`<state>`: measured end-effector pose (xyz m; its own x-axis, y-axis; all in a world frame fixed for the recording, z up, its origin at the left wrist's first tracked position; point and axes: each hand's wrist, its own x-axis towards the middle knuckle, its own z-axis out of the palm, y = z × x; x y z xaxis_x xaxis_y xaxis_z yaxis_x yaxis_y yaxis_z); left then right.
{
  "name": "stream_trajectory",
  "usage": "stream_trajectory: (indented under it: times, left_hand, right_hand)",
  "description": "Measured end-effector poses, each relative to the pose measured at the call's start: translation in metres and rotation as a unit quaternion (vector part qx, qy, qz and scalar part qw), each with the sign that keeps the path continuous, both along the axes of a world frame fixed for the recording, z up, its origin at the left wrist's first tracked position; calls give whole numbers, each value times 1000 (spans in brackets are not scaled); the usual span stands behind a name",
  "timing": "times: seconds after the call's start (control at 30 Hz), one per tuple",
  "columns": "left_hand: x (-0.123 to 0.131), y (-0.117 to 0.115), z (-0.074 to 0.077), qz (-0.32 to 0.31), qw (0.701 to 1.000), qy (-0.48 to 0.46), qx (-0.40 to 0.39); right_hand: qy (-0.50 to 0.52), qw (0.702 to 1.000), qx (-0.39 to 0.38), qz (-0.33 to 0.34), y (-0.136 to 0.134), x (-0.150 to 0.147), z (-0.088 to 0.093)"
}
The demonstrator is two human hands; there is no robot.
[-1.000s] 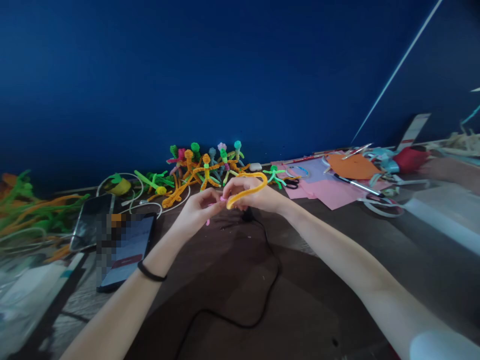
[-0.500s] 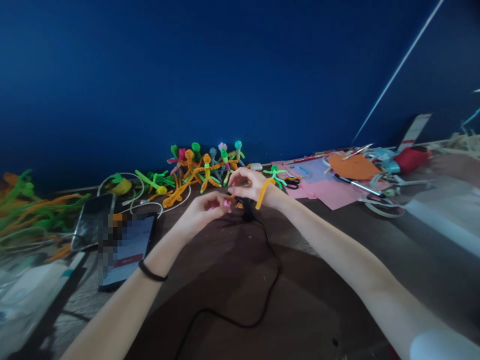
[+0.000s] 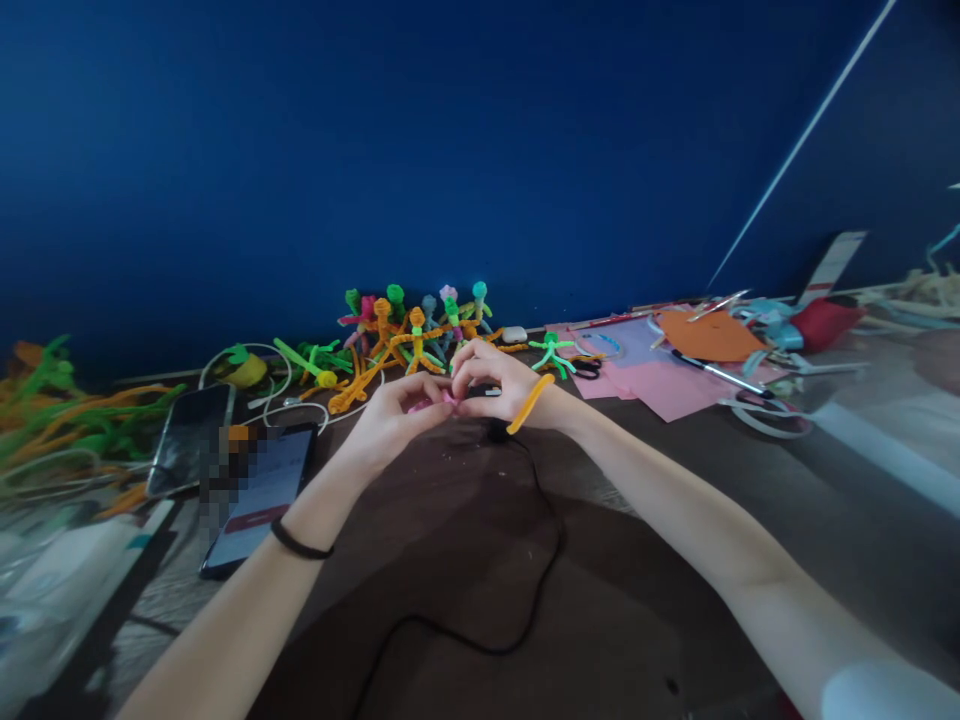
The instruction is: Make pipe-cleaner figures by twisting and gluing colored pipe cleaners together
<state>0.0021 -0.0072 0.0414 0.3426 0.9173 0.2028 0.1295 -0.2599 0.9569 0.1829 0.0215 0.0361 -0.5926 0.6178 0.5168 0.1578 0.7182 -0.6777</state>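
Observation:
My left hand point(image 3: 390, 420), a black band at its wrist, is closed around a small pink pipe cleaner piece point(image 3: 448, 398), mostly covered by the fingers. Fingertips of my right hand point(image 3: 499, 385) pinch at the same pink piece from the other side. A yellow-orange pipe cleaner loop point(image 3: 531, 402) circles my right wrist. Just behind both hands stand several pipe cleaner figures, including an orange and yellow one point(image 3: 417, 342) and a pink one point(image 3: 366, 315). One green figure point(image 3: 552, 350) stands apart, beyond my right wrist.
Two phones point(image 3: 193, 435) point(image 3: 262, 495) and white cables lie at left, near a heap of green and orange pipe cleaners point(image 3: 67, 415). Pink paper point(image 3: 671, 385), an orange sheet point(image 3: 709, 335), a pen point(image 3: 720, 373) and black-handled scissors point(image 3: 587, 369) lie right. A black cable point(image 3: 551, 560) crosses the table.
My right hand has come down and left to meet my left hand. Its fingertips now close at the pink piece, where before there was a gap.

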Motion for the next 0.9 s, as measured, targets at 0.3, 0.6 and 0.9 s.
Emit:
stream_trajectory:
  times: [0.3,0.6,0.9]
  left_hand:
    - [-1,1,-1,-19,1000,14,-10]
    - [-4,2,-1,-17,999,12,-47]
    - [-3,5,-7,-45,988,-97,-111]
  right_hand:
    - [-22,999,48,13,3,-1,-1]
    - [13,999,-7,-36,2,-1,1]
    - [57,984,-152,-71,8,1,-4]
